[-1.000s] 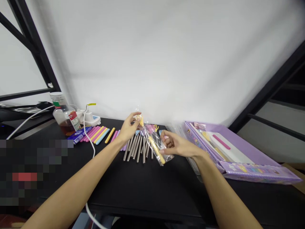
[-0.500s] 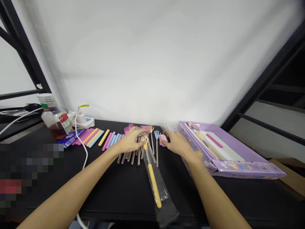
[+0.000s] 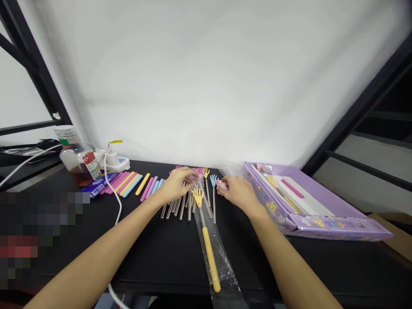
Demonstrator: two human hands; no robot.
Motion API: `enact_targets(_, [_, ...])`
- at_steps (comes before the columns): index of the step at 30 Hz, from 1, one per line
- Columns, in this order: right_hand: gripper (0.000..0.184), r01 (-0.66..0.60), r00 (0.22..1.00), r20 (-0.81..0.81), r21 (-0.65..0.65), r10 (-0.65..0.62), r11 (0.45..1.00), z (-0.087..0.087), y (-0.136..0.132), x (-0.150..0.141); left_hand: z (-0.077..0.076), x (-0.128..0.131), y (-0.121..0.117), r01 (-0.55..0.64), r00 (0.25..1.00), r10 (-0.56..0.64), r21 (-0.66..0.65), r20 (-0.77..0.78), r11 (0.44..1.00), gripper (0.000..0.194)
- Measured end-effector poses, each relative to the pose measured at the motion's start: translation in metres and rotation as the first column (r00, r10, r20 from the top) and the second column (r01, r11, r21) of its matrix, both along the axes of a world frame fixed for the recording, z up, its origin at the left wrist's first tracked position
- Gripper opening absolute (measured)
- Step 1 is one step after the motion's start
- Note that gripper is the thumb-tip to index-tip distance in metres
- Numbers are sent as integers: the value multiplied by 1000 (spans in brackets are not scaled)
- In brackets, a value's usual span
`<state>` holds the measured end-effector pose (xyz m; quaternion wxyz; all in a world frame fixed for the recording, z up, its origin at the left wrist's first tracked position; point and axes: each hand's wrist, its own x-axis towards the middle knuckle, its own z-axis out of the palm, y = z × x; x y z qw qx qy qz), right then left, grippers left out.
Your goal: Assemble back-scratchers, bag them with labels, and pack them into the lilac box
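Note:
My left hand (image 3: 175, 186) rests with curled fingers over a row of stainless rods (image 3: 177, 208), its fingertips at a pink claw-shaped head (image 3: 200, 174). Whether it grips that head, I cannot tell. My right hand (image 3: 236, 194) pinches a small pink packet (image 3: 221, 186) between its fingers. Just below my left hand, a yellow claw head (image 3: 198, 197) lies free. A yellow-handled back scratcher (image 3: 210, 257) in a clear plastic sleeve stretches towards me on the black table (image 3: 161, 253). Further left lie several pink, yellow and blue handles (image 3: 130, 184).
A lilac open box (image 3: 309, 204) stands at the table's right. A jar with brown liquid (image 3: 77, 161), a blue packet (image 3: 98, 185) and a white power strip (image 3: 112, 162) with its cable (image 3: 111, 193) sit at the left. A blurred patch covers the lower left.
My left hand has slid left off the yellow claw head, uncovering it. The plastic sleeve has shifted slightly on the table. My right hand still has the pink packet.

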<state>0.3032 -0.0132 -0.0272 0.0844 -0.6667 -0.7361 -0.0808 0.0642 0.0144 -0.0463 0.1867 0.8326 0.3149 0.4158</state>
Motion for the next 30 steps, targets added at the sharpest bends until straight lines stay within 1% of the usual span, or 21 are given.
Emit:
enact_targets(3, [33, 11, 1000, -9, -8, -11, 1000, 3, -1, -1, -1, 0, 0, -34, 999, 34, -1, 26, 999, 16])
enact_targets(7, [33, 16, 999, -47, -35, -17, 999, 7, -2, 1, 0, 1, 0, -129, 992, 129, 15, 18, 992, 11])
enact_targets(10, [31, 9, 998, -54, -41, -11, 999, 8, -1, 4, 2, 1, -1, -243, 969, 246, 84, -33, 967, 14])
enact_targets(12, [32, -9, 998, -63, -37, 7, 999, 9, -1, 6, 3, 1, -2, -280, 956, 289, 135, -49, 950, 15])
enact_targets(15, [31, -49, 997, -64, -52, 46, 997, 9, 1, 7, 5, 2, -5, -265, 958, 279, 171, -60, 949, 16])
enact_targets(19, [27, -99, 994, -45, -73, 96, 992, 6, 3, 8, 6, 3, -7, -252, 960, 268, 163, -79, 954, 15])
enact_targets(23, [21, -107, 992, -70, -70, 102, 992, 3, 5, 10, 7, 3, -7, -259, 959, 273, 152, -80, 954, 16])
enact_targets(26, [17, -108, 993, -58, -62, 105, 992, 3, 6, 10, 6, 4, -7, -260, 958, 275, 152, -88, 954, 17])
enact_targets(30, [20, -131, 989, -76, -66, 126, 989, 5, 5, 12, 5, 3, -6, -258, 957, 274, 160, -90, 953, 17])
